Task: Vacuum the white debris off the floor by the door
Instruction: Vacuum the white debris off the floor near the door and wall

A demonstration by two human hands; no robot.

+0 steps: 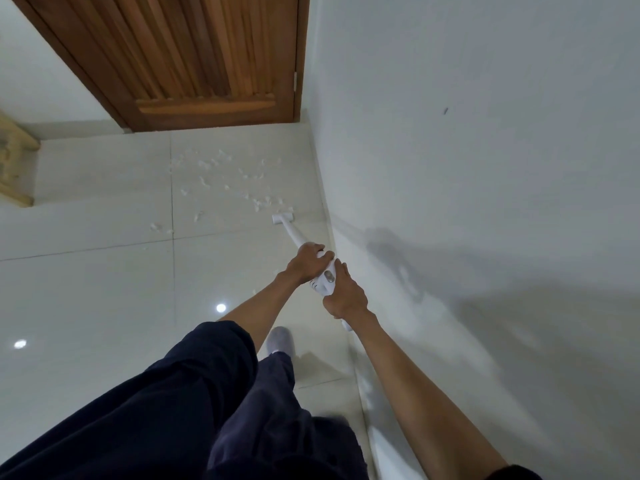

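A white stick vacuum (327,278) slants down to the pale tiled floor, its small floor head (283,218) resting near the right wall. My left hand (307,261) grips the tube just above the body. My right hand (346,294) grips the handle behind it. Scattered white debris (225,174) lies on the tiles in front of the brown wooden door (194,57), spreading left and ahead of the floor head. A few bits lie further left (157,227).
A grey-white wall (467,168) runs close along the right side. A light wooden piece of furniture (15,168) stands at the far left. My dark trouser legs and a grey slipper (280,341) are below the hands. Glossy tiles stretch to the left.
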